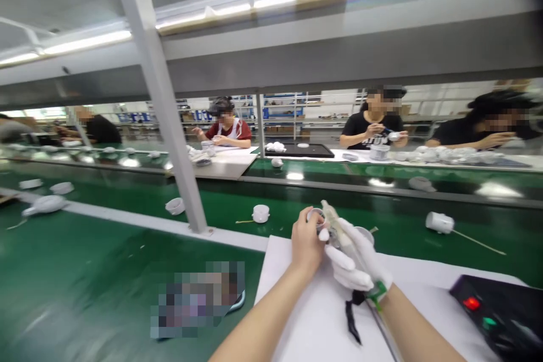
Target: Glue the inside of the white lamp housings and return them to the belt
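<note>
My bare left hand point(306, 242) is closed round a small white round part point(316, 216), held up over the white mat point(292, 317). My right hand point(354, 257), in a white glove, grips a slim pale tool point(333, 216) whose tip rests against that part. A dark cord point(352, 319) hangs from the right wrist. Both hands touch at the part.
A green conveyor belt point(106, 260) runs left to right with white cup-like parts point(260, 213) point(439, 222) on it. A black box with a red light point(500, 311) sits at right. A grey post point(169, 119) stands ahead left. Several people work across the belt.
</note>
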The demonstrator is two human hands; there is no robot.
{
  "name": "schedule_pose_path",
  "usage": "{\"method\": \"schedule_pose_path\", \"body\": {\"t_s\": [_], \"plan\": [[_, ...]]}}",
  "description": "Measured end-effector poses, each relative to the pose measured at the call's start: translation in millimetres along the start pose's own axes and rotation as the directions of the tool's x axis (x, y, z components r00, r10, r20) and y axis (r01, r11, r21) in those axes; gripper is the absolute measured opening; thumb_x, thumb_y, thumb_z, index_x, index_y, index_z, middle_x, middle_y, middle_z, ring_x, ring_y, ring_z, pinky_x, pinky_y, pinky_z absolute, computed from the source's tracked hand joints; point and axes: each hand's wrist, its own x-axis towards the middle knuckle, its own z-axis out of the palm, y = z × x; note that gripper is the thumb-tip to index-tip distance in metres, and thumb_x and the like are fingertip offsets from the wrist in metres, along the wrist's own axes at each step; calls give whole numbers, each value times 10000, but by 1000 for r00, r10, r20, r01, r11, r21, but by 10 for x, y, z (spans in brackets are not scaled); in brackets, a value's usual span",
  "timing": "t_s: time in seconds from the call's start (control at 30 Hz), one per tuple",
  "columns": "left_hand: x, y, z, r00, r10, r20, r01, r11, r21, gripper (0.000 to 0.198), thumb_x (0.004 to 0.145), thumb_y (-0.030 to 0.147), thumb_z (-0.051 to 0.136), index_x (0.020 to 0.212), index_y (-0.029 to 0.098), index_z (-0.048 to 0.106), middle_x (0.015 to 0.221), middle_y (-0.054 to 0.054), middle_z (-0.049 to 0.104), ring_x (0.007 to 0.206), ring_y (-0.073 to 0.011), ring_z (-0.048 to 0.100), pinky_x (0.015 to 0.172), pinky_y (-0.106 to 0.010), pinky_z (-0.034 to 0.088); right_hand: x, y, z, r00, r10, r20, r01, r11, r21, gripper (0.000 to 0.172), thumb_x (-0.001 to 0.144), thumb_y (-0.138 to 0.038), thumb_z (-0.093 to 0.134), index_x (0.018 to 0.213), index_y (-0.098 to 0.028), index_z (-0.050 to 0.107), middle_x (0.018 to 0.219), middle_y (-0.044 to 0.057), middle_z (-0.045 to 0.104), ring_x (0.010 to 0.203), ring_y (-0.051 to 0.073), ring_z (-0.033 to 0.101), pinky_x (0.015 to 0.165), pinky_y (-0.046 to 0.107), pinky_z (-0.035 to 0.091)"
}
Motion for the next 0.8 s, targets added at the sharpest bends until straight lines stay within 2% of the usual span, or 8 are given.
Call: {"method": "schedule_pose_path", "body": {"t_s": [0.13,0.23,0.37,0.47,0.57,0.7,0.73,0.8], "plan": [[-286,-33,-419,991,9,-131,-14,999,-39,42,902,253,582,934,228,592,1258,-48,532,1192,-221,524,979,-378,452,-33,36,-9,998,47,31,-49,997,62,447,988,-516,305,979,-207,628,475,-30,533,226,79,421,258,133,328],[-672,-93,-749,993,53,-108,-58,997,-41,87,905,255,574,989,231,565,1263,-67,518,1195,-216,523,962,-366,471,-54,57,20,995,87,49,-91,993,79,457,1001,-484,268,973,-210,632,486,-16,547,234,98,459,251,154,361],[-1159,-211,-1058,970,242,-17,-240,968,73,133,902,245,571,1029,233,535,1270,-76,520,1097,-225,578,924,-390,494,-59,99,54,991,130,-23,-129,990,54,423,981,-493,336,939,-211,649,468,-16,535,239,114,488,246,153,347],[-1300,-298,-1138,955,294,32,-296,952,74,226,874,256,626,1065,230,508,1243,-80,542,1010,-214,614,859,-366,524,-63,164,92,969,181,-167,-189,982,-30,384,948,-534,399,926,-241,647,465,-21,505,218,110,446,228,156,291],[-1299,-360,-1094,947,318,48,-318,948,1,427,807,329,720,1139,220,474,1196,-85,576,1028,-220,611,867,-343,526,-80,244,188,915,209,-345,-256,962,-97,308,926,-541,445,1120,-357,597,493,-29,493,204,97,380,224,152,210],[-1287,-411,-1001,875,482,42,-480,876,-54,572,798,385,719,1253,208,420,1171,-84,625,1047,-232,604,923,-352,500,-79,323,308,877,168,-451,-243,963,-113,368,892,-556,477,1231,-416,511,513,-30,461,206,87,326,228,172,166],[-1289,-416,-999,870,492,31,-489,869,-75,594,798,378,718,1274,203,408,1175,-86,629,1052,-233,601,934,-355,495,-79,341,313,868,149,-475,-231,966,-120,372,882,-569,482,1220,-418,512,523,-27,458,212,88,324,229,180,167],[-1292,-418,-1026,898,440,13,-435,890,-134,623,782,350,737,1290,204,408,1186,-81,628,1075,-230,588,959,-350,484,-101,385,296,843,116,-526,-217,967,-136,378,867,-601,476,1195,-417,514,550,-15,462,227,91,321,228,193,163]]}}
